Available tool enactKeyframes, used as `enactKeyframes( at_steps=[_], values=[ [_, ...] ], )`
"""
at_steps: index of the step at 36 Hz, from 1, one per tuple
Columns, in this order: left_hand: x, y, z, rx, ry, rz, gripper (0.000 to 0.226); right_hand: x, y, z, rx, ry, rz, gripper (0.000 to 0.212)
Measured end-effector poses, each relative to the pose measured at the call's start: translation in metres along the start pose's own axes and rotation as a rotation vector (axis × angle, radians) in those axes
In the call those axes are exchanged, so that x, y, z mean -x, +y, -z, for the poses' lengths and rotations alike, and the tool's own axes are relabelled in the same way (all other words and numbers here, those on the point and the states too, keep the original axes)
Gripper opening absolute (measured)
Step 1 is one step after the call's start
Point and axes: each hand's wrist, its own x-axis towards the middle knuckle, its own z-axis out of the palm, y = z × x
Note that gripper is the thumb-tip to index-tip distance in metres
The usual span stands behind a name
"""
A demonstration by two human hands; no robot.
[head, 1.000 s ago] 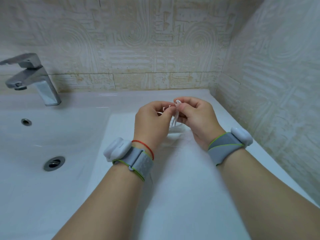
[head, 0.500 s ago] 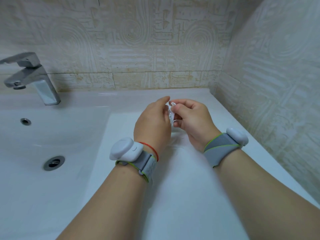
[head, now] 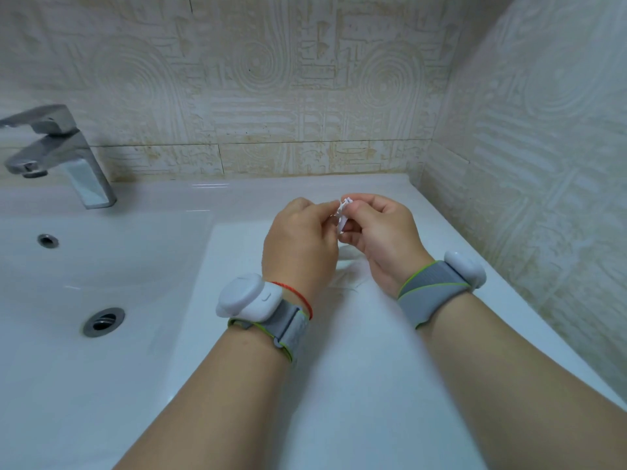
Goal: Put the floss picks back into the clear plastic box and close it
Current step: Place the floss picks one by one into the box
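Both the left hand [head: 300, 247] and right hand [head: 380, 237] pinch the floss picks [head: 343, 212]; loose picks could spill onto the counter [head: 356, 385] below.

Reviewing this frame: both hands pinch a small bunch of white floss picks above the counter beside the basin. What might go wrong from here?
1. The thin white plastic floss picks are pinched only at the fingertips of the left hand and right hand; one may slip out.
2. A dropped pick could slide off the glossy white counter into the white basin, toward its open metal drain.
3. The clear plastic box is mostly hidden beneath the hands, so lowering the picks is partly blind.
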Motion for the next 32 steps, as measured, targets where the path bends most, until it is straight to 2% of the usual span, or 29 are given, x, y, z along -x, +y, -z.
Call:
enactKeyframes(
  at_steps=[3,5,14,18,21,25,29,32],
  values=[
    [-0.0006,0.0005,0.0027,0.006,0.081,0.046,0.019,0.0001,0.001,-0.0006,-0.01,-0.005,-0.005,0.01],
    [0.0009,0.0024,0.0025,0.02,0.078,0.041,0.017,-0.0004,0.0016,-0.0008,-0.028,0.0,-0.015,0.01],
    [0.0047,0.0087,-0.0025,-0.012,-0.008,-0.025,0.029,-0.0025,0.0007,0.0013,-0.16,0.015,-0.02,0.018],
    [0.0044,0.006,-0.0013,-0.035,0.005,-0.099,0.032,-0.0024,0.0008,0.0003,-0.206,-0.004,-0.038,0.02],
    [0.0034,0.0046,-0.0003,-0.041,-0.014,-0.094,0.037,-0.002,-0.0004,-0.001,-0.251,-0.014,-0.062,0.017],
    [0.0034,0.0038,0.0007,-0.029,-0.02,-0.103,0.039,-0.0002,0.0018,-0.0002,-0.199,-0.069,-0.015,0.01],
    [0.0051,0.0054,-0.0031,0.069,-0.016,-0.01,0.036,-0.0007,0.001,0.002,-0.188,-0.044,0.008,0.013],
    [0.0046,0.0069,-0.0055,0.2,-0.035,0.185,0.031,-0.0016,0.0015,0.003,-0.095,-0.034,0.068,0.015]
  ],
)
